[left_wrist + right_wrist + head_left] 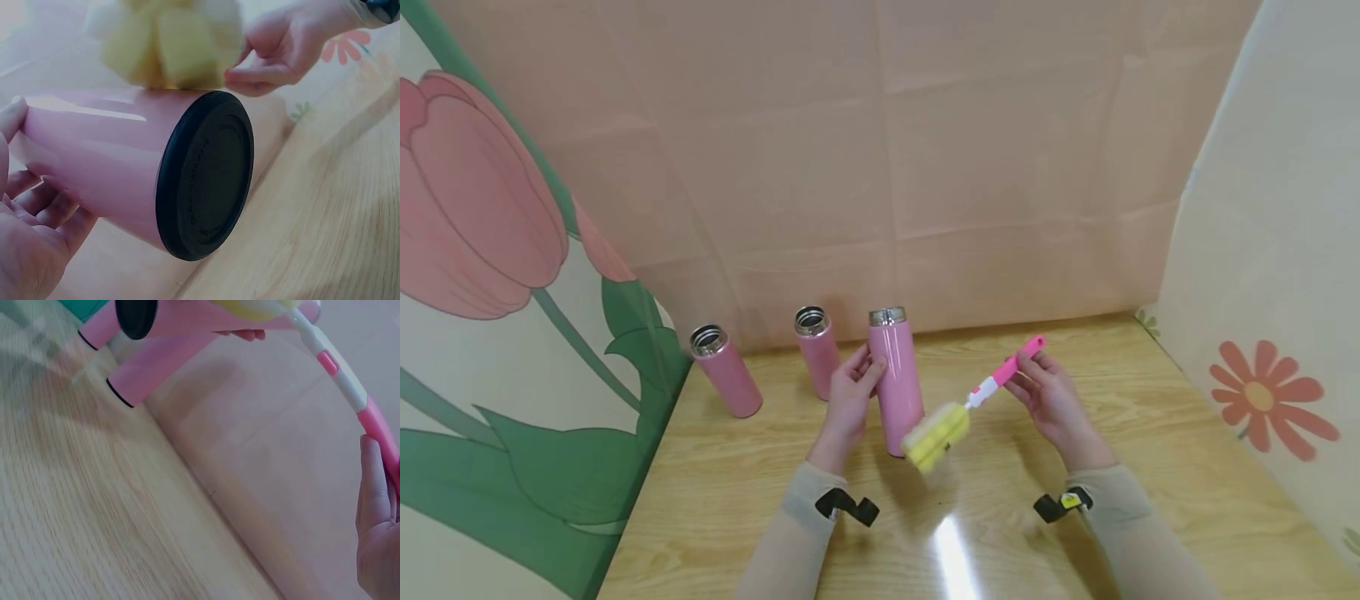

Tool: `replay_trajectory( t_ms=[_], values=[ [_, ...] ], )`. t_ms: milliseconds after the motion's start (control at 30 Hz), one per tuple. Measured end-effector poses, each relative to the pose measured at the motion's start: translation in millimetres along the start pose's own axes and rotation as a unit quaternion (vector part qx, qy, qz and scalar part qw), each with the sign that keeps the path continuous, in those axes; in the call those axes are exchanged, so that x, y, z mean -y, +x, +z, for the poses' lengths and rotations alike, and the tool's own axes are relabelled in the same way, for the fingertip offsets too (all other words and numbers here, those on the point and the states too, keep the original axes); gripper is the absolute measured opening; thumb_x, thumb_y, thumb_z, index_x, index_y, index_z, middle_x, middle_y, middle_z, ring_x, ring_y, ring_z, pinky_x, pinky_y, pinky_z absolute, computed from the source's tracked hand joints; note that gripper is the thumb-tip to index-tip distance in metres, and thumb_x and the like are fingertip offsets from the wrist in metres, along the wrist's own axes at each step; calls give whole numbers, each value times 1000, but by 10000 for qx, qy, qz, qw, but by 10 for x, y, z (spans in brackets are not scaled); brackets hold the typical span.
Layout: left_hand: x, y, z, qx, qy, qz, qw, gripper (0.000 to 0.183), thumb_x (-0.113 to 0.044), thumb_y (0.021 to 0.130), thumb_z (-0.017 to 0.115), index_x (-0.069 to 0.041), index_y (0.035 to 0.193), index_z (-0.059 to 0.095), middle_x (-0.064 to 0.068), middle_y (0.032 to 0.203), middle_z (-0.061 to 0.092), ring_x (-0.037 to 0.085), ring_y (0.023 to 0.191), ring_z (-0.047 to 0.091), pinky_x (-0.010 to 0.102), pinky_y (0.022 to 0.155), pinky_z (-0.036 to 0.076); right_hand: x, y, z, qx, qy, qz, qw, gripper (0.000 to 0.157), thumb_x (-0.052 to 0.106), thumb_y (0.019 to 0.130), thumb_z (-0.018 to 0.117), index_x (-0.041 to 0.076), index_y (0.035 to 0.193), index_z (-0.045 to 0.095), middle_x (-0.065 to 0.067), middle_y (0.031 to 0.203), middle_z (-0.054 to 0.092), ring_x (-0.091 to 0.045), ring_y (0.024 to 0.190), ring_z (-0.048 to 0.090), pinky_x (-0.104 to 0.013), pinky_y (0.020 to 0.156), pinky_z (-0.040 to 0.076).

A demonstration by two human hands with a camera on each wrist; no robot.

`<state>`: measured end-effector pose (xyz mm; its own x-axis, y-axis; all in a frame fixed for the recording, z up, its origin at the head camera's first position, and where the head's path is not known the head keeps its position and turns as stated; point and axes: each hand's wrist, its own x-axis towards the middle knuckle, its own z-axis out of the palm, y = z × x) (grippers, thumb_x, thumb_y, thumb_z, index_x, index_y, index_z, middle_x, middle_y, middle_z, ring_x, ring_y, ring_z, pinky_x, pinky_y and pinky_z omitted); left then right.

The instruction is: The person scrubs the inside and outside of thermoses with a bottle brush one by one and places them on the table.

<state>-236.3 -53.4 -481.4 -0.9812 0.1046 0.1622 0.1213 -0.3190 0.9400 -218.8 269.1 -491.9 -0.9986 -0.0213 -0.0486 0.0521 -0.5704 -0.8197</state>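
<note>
My left hand (pixel 852 392) grips a pink steel bottle (pixel 898 379) around its side, raised above the table. The bottle's dark base (pixel 206 178) faces the camera in the left wrist view. In my right hand (pixel 1051 400) is a bottle brush (pixel 992 385), held by its pink and white handle (pixel 340 378). Its yellow sponge head (pixel 938 435) points down and left, close beside the lower part of the bottle; in the left wrist view the sponge overlaps the bottle's side and looks blurred.
Two more pink bottles, one at the far left (pixel 730 375) and one nearer the middle (pixel 818 354), stand uncapped at the back of the wooden table (pixel 715 500). A peach cloth backdrop (pixel 1000 167) rises behind. Printed flower panels flank both sides, the right one bearing a red flower (pixel 1258 396).
</note>
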Motion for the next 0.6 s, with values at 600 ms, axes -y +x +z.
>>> replay_trajectory(
  t_ms=[600],
  values=[
    [77,-36,-6,310,78,-131,9994,59,-18,106,70,1,157,48,23,142,65,23,119,70,35,98,59,33,36,-27,-279,947,-10,9951,6,12,109,61,9,110,66,-4,106,69,-16,102,73,-28,98,58]
  ],
)
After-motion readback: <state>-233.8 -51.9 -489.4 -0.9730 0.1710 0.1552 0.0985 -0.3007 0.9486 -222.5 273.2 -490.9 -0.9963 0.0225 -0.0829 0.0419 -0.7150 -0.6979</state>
